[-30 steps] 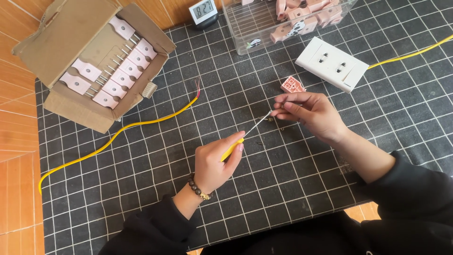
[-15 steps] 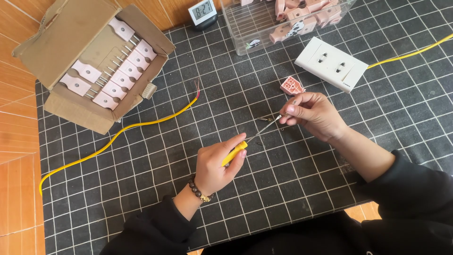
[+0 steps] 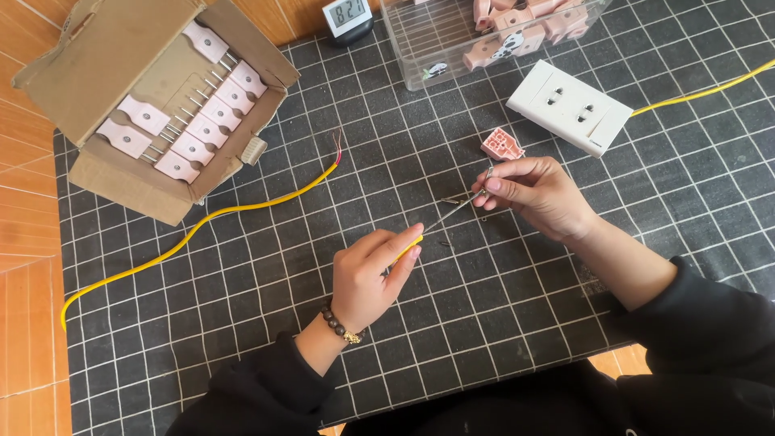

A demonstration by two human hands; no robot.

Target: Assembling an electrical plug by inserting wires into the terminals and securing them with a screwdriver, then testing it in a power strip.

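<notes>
Both hands have hardly moved: left hand (image 3: 373, 274) grips the yellow screwdriver (image 3: 432, 227), right hand (image 3: 529, 190) pinches a tiny screw (image 3: 487, 174) near the pink part (image 3: 502, 144).

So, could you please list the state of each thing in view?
Left hand: gripping a yellow-handled screwdriver.
Right hand: pinching a small metal part at the screwdriver tip.
Cardboard box: open, pink parts inside.
Clear container: open, holding pink parts.
Yellow cable: loose, end stripped.
Pink piece: lying free.
</notes>
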